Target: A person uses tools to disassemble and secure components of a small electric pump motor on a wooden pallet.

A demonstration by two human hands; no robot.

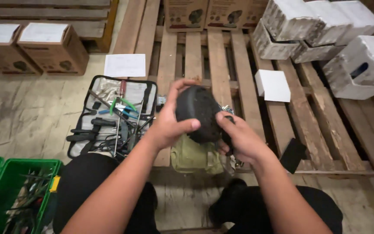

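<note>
- Wooden pallet (pixel 221 65) and pale floor boards lie below.
- Left hand (pixel 169 119) and right hand (pixel 239 136) both grip a black rounded device (pixel 198 110), held above an olive pouch (pixel 191 156).
- An open tool case (pixel 111 115) lies just left; a green bin (pixel 9 190) sits nearer left.

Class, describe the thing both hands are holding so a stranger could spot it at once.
Start at the wooden pallet on the floor. Above its near edge, the left hand and right hand hold a dark rounded object. Unlike the white foam blocks and cardboard boxes nearby, it is black and dome-shaped.
</note>
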